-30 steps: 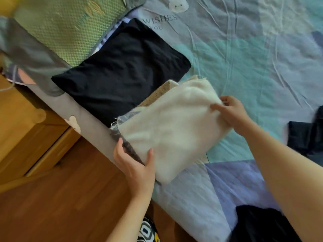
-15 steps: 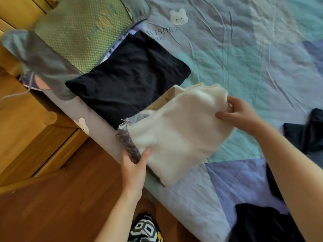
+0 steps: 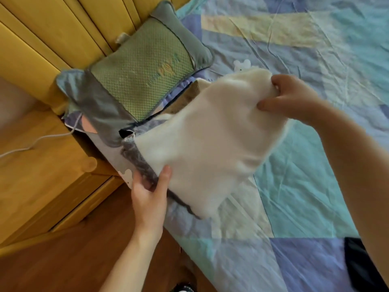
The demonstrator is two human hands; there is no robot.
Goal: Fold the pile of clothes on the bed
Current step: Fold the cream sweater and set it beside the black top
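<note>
A folded cream-white garment (image 3: 212, 142), with grey and tan layers showing at its left edge, is lifted off the bed near the bed's left side. My left hand (image 3: 150, 190) grips its near lower-left corner, thumb on top. My right hand (image 3: 292, 98) pinches its far upper-right corner. The bundle covers the folded black garment almost fully; only a dark sliver (image 3: 126, 132) shows at its left edge. Part of another dark garment (image 3: 362, 264) lies at the lower right edge of the bed.
A green and grey pillow (image 3: 143, 74) leans at the head of the bed against the yellow wooden headboard (image 3: 52, 28). A wooden nightstand (image 3: 42, 165) with a white cable (image 3: 31, 144) stands left of the patchwork quilt (image 3: 305, 186). Wooden floor lies below.
Both hands have lifted the white bundle up and carried it toward the pillow, over the folded black garment. The view has swung toward the head of the bed.
</note>
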